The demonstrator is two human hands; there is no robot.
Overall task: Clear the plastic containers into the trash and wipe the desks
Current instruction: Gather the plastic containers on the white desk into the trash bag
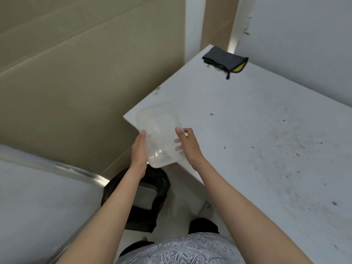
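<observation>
Head view: one clear container (159, 134) between two hands, left hand (140, 149), right hand (187, 144).

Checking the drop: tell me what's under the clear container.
Under the clear container, held by left hand and right hand, sit the desk corner and a black-lined trash bin, partly hidden by the left arm.

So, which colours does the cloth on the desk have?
The cloth is dark grey with a yellow corner, seen in the head view.
</observation>
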